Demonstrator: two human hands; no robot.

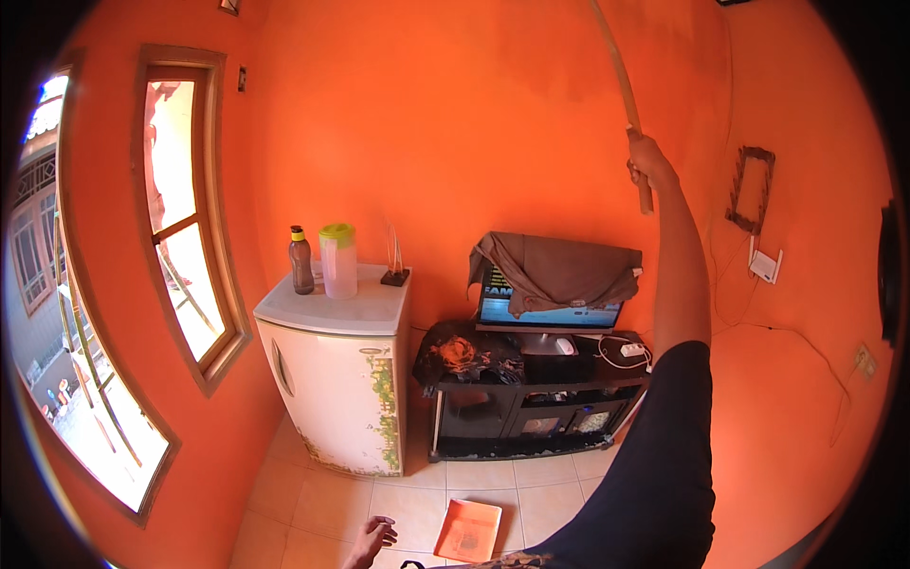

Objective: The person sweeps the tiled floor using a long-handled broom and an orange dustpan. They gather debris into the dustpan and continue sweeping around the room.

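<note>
My right arm is raised high against the orange wall (408, 123). At its end my right hand (648, 163) is wrapped round the lower part of a long wooden pole (621, 76). The pole slants up and slightly left, and its far end lies beyond the top of the picture. Low in the view, my left hand (376, 539) hangs with nothing in it, its fingers loosely bent and apart. To the right of that hand a shallow paint tray (468, 531), coated in orange paint, rests on the tiled floor (408, 498).
A small fridge (332, 389) carries a dark bottle (300, 261) and a green-lidded pitcher (338, 266). Beside it, a black TV stand (483, 422) holds a screen partly draped with brown cloth (559, 266). Windows (185, 218) line the left wall; a white router (764, 266) hangs at right.
</note>
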